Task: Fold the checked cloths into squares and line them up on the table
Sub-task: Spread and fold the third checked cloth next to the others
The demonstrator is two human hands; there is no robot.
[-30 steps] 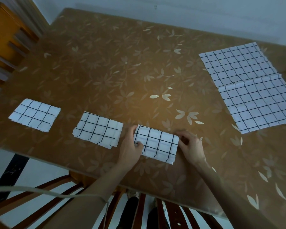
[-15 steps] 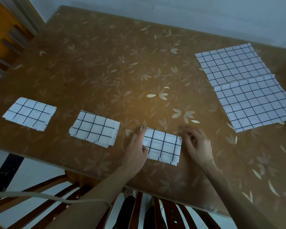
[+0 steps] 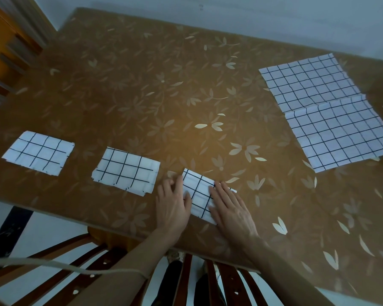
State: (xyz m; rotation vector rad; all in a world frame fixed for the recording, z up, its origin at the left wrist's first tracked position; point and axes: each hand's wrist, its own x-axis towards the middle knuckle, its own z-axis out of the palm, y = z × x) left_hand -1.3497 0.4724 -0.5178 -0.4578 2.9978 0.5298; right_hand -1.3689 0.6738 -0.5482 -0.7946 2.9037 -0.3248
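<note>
Three folded white cloths with black checks lie in a row near the table's front edge: one at the far left (image 3: pixel 39 153), one in the middle (image 3: pixel 126 171), and a third (image 3: pixel 198 193) under my hands. My left hand (image 3: pixel 173 206) rests flat against the third cloth's left edge. My right hand (image 3: pixel 230 208) lies flat on top of its right half, fingers spread. Two unfolded checked cloths lie at the right, the far one (image 3: pixel 307 79) overlapped by the near one (image 3: pixel 341 133).
The brown table (image 3: pixel 153 85) has a leaf pattern and its front edge runs just below my wrists. A wooden chair (image 3: pixel 97 261) stands under the front edge. Another wooden piece of furniture (image 3: pixel 0 40) is at the far left. A white wall runs behind.
My right hand has moved from beside the third cloth's right edge onto the top of it, flat. My left hand stays at the cloth's left edge. The camera view shifted slightly.
</note>
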